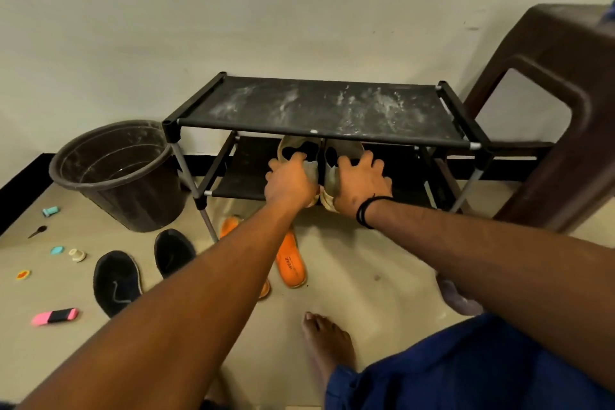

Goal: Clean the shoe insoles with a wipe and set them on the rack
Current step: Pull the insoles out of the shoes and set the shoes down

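- Reaching under the top shelf of the rack (309,110), both hands rest on a pair of pale shoes on the lower shelf (244,173).
- The left hand (290,181) curls its grip over the left shoe (298,148); the right hand (361,181) lies on the right shoe (342,153) with fingers spread wide, likely to steady or slide the pair together.
- Both shoes sit side by side, heels at the shelf's front edge, openings up.
- Two orange insoles (291,263) lie on the floor just in front of the rack, not yet on it; one is partly hidden by the left arm.
- No wipe shows clearly; the pale thing under the right forearm may be one.
- The bucket (116,173), left of the rack, looks empty apart from a dusty film.
- Two black insoles (114,280) lie near it.
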`<action>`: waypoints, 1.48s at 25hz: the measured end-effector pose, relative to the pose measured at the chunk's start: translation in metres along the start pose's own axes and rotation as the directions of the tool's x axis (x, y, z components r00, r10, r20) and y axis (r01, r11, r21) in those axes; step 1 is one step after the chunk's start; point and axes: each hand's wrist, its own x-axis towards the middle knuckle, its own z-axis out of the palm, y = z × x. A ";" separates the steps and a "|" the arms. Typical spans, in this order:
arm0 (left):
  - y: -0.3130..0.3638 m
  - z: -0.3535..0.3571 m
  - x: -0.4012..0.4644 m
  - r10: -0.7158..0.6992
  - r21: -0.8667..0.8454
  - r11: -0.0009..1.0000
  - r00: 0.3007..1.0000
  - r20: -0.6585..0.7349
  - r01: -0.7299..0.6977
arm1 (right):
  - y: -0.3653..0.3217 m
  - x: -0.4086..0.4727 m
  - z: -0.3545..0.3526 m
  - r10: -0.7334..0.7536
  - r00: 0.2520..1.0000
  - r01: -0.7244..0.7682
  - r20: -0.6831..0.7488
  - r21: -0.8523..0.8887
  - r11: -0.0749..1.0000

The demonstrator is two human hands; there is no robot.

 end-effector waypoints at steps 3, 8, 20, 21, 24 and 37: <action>-0.007 0.007 0.004 0.028 0.031 0.999 0.999 -0.027 -0.027 | 0.006 0.009 0.005 0.060 0.995 -0.072 0.084 0.149 0.986; -0.021 0.004 -0.009 0.130 0.024 0.991 0.984 -0.121 -0.128 | 0.015 0.007 0.000 -0.083 0.995 0.091 -0.053 0.163 0.982; -0.019 -0.077 -0.120 0.191 0.230 0.950 0.977 0.097 -0.209 | -0.007 -0.116 -0.049 -0.209 0.977 0.185 0.046 0.312 0.932; -0.012 -0.090 -0.127 0.189 0.216 0.950 0.966 0.177 -0.225 | -0.005 -0.124 -0.061 -0.216 0.973 0.181 0.080 0.312 0.933; 0.012 -0.123 -0.146 0.186 0.095 0.968 0.916 0.354 -0.233 | 0.004 -0.141 -0.099 -0.238 0.955 0.178 0.178 0.299 0.938; 0.009 -0.033 -0.112 0.161 -0.129 0.985 0.896 0.413 -0.118 | 0.043 -0.076 -0.083 -0.033 0.794 -0.056 0.608 0.127 0.990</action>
